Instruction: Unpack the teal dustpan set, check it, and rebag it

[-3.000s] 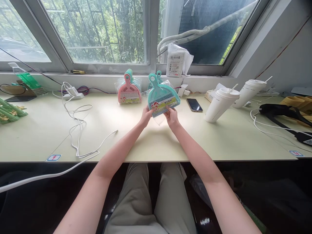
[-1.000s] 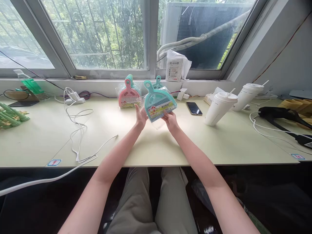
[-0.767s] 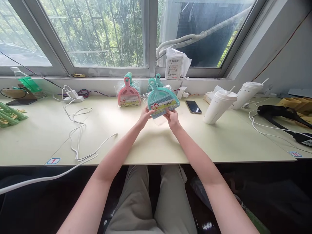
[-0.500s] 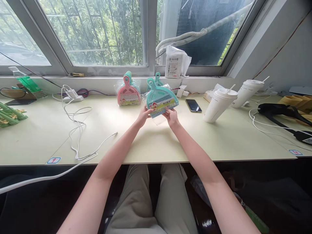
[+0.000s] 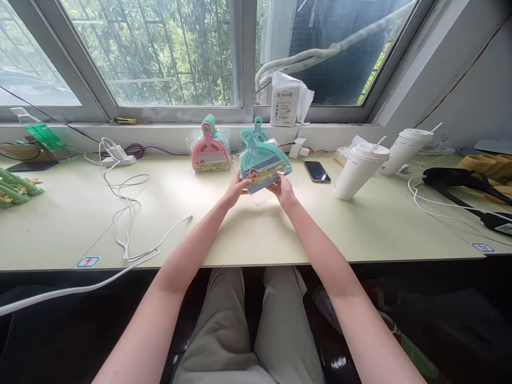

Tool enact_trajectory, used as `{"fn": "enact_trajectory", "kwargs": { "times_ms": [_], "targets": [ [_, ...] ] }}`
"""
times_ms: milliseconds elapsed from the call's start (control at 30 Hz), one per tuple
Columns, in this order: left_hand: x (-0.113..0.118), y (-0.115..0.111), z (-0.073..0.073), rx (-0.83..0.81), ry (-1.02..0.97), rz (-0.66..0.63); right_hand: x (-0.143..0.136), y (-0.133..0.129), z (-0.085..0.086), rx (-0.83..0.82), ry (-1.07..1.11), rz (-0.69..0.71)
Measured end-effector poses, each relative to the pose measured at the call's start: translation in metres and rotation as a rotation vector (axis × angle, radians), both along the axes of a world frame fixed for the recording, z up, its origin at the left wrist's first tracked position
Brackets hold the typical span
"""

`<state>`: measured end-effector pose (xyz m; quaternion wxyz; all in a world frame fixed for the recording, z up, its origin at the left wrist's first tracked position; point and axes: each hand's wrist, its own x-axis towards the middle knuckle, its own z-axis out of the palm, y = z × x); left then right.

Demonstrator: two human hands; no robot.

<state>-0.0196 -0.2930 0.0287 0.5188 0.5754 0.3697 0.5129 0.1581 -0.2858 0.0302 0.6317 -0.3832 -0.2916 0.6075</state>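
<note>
Between my hands, a teal mini dustpan and brush set point(image 5: 264, 160) in a clear plastic bag is tilted, its handle pointing up and left. My left hand point(image 5: 237, 191) grips its lower left corner, thumb on the front. At the lower right edge, my right hand point(image 5: 283, 189) closes on the same set. Right behind it, a second teal dustpan set point(image 5: 258, 126) is partly hidden. To the left stands a row of bagged sets, a pink dustpan set point(image 5: 210, 152) in front and several green handles behind it.
Right of my hands lie a phone point(image 5: 317, 172) and two white lidded cups with straws, the nearer cup point(image 5: 358, 173) leaning. A white cable point(image 5: 130, 213) winds across the left of the table point(image 5: 256, 240). A wrapped tissue pack point(image 5: 285, 104) sits on the sill.
The fingers of my right hand have shifted slightly at the bag's lower right edge. The dustpan set stays in nearly the same place.
</note>
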Motion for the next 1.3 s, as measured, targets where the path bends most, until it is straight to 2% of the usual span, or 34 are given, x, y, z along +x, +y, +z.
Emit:
{"fn": "enact_trajectory", "kwargs": {
  "times_ms": [167, 367, 467, 700, 1300],
  "targets": [
    [0.0, -0.002, 0.001, 0.005, 0.001, -0.015, 0.002, 0.001, -0.001, 0.015, -0.012, -0.009],
    [0.0, -0.004, 0.002, 0.013, -0.057, -0.032, 0.0, -0.002, -0.002, 0.167, -0.121, 0.064],
    [0.001, -0.004, 0.003, -0.003, -0.058, -0.049, 0.001, -0.002, -0.002, 0.155, -0.133, 0.035],
    [0.003, -0.003, 0.002, -0.004, -0.069, -0.054, 0.012, 0.001, 0.001, 0.196, -0.17, 0.114],
    [0.002, -0.002, 0.001, -0.007, 0.019, -0.043, 0.01, 0.004, -0.005, 0.177, -0.269, 0.081]
  ]
}}
